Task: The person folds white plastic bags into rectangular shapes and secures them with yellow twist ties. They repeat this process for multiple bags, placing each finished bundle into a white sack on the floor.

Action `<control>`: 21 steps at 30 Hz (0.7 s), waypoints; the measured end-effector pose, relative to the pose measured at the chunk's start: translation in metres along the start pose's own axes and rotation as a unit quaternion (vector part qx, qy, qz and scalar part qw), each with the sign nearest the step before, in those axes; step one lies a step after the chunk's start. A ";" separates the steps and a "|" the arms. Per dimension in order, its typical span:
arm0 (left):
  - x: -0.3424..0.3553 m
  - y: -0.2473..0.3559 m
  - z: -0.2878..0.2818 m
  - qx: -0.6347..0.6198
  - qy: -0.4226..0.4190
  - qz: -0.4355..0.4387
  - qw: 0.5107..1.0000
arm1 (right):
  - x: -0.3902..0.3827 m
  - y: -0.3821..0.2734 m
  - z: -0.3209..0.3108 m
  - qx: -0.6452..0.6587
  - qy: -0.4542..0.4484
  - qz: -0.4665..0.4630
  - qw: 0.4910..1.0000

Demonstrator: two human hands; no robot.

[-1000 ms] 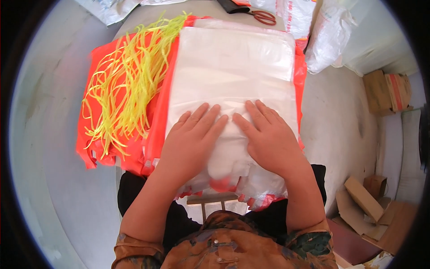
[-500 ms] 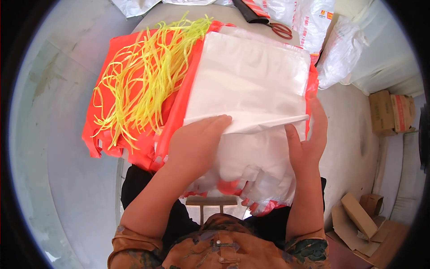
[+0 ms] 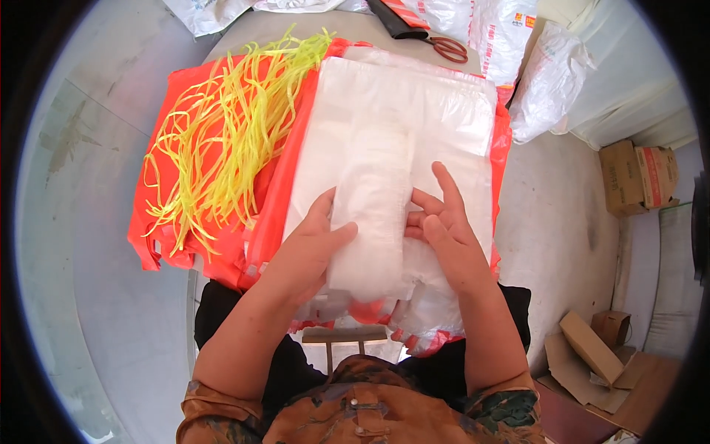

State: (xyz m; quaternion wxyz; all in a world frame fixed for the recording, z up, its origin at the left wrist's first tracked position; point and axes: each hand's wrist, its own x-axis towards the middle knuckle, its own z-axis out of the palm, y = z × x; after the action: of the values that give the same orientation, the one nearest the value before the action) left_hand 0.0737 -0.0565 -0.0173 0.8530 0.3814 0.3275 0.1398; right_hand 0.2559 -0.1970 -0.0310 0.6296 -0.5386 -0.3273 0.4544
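Observation:
A stack of clear plastic bags [image 3: 451, 111] lies before me on red plastic sheeting. Over it, between my hands, is a plastic bag [image 3: 373, 214] folded into a long, narrow strip. My left hand [image 3: 310, 244] grips the strip's left side, thumb on top and fingers partly hidden at its edge. At the opposite side, my right hand [image 3: 450, 240] has its fingers spread, with some fingertips touching the strip's right edge. Crumpled bag handles [image 3: 425, 307] hang at the near end of the stack.
Yellow-green strips [image 3: 229, 140] lie loose on red plastic bags [image 3: 159, 185] at the left. Red-handled scissors [image 3: 448, 49] rest at the table's far edge. White sacks [image 3: 551, 81] stand beyond at the far right. Cardboard boxes [image 3: 640, 177] and flattened cardboard [image 3: 584, 370] are on the right.
The top bag, earlier lifted in a crosswise fold, is now a narrow lengthwise strip. My hands have come closer together around it. The whole view has shifted slightly.

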 end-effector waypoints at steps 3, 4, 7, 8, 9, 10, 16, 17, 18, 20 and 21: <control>0.003 -0.004 -0.003 0.013 -0.018 0.009 1.000 | -0.001 -0.003 -0.003 -0.028 0.004 0.020 0.999; 0.003 -0.005 -0.005 0.016 -0.026 0.015 0.999 | -0.001 -0.004 -0.002 -0.027 0.004 0.029 0.999; 0.004 -0.006 -0.006 0.008 -0.061 0.008 0.998 | -0.003 -0.006 -0.002 -0.022 0.002 0.050 0.999; 0.004 -0.005 -0.005 0.004 -0.065 0.002 0.998 | -0.002 -0.006 -0.002 -0.019 0.000 0.051 0.999; 0.002 -0.003 -0.003 0.001 -0.069 -0.004 0.998 | -0.002 -0.006 -0.002 -0.016 -0.001 0.053 0.998; 0.001 -0.002 -0.001 -0.002 -0.072 -0.011 0.997 | -0.002 -0.005 -0.002 -0.028 0.003 0.052 0.998; 0.000 -0.001 0.002 -0.057 -0.076 -0.021 0.995 | 0.000 -0.008 0.001 -0.053 0.030 0.051 0.997; 0.000 -0.001 0.002 -0.068 -0.076 -0.020 0.995 | -0.001 -0.005 -0.001 -0.057 0.029 0.052 0.997; 0.000 -0.001 0.002 -0.080 -0.075 -0.018 0.994 | -0.002 -0.004 -0.001 -0.060 0.028 0.053 0.996; 0.000 -0.001 0.004 -0.094 -0.068 -0.013 0.993 | -0.006 -0.004 0.001 -0.114 0.058 0.027 0.991; 0.000 -0.002 0.005 -0.098 -0.061 -0.009 0.993 | -0.006 -0.005 0.002 -0.140 0.072 0.014 0.987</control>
State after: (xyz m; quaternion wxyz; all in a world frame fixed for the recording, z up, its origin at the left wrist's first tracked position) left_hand 0.0766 -0.0602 -0.0162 0.9058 0.3010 0.2630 0.1403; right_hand 0.2526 -0.2020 -0.0254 0.5630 -0.6575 -0.3341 0.3729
